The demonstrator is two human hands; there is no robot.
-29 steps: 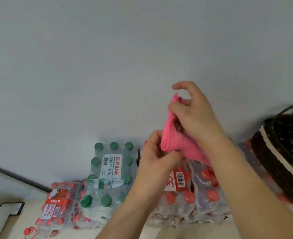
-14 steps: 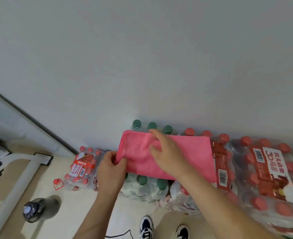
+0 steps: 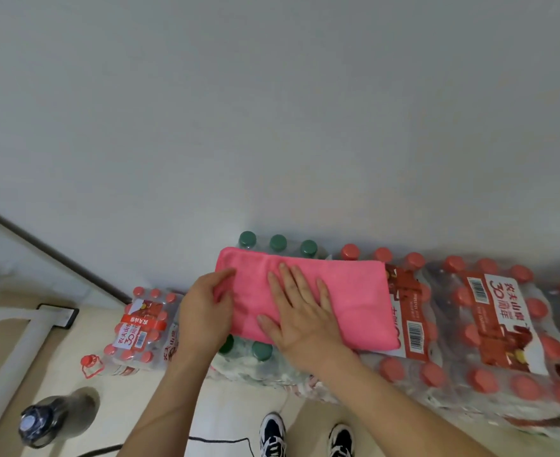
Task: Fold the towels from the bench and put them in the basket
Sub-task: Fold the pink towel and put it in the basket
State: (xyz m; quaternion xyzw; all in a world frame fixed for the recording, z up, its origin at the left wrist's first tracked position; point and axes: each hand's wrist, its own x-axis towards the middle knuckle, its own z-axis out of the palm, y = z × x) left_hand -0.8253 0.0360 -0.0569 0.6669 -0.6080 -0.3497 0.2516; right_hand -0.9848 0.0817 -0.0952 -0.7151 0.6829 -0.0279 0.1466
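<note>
- A pair of dark-and-white sneakers (image 3: pixel 273 433) is standing on the pale floor (image 3: pixel 74 364), with a thin black cable (image 3: pixel 219 441) trailing just left of them and a dark plastic bottle (image 3: pixel 46 420) lying further left.
- The right hand (image 3: pixel 301 319) is lying flat with its fingers spread, pressing the middle of the pink microfibre towel (image 3: pixel 348 298); half a second ago its fingers were bent at the far edge.
- The left hand (image 3: pixel 204 311) is grasping the towel's left edge, as it was before.
- The towel, bunched in the air a second ago, is now lying as a flat folded rectangle across the shrink-wrapped pack of green-capped water bottles (image 3: pixel 262 351), its right end reaching onto the left edge of the red-capped bottle packs (image 3: pixel 489 328).
- The fold is probably being smoothed; another fold or the carry is remaining.
- The basket is showing nowhere now.
- The bumpy caps are giving an uneven surface.
- A smaller red-capped pack (image 3: pixel 140 328) is sitting on the floor at left, before the grey wall (image 3: pixel 272 110).
</note>
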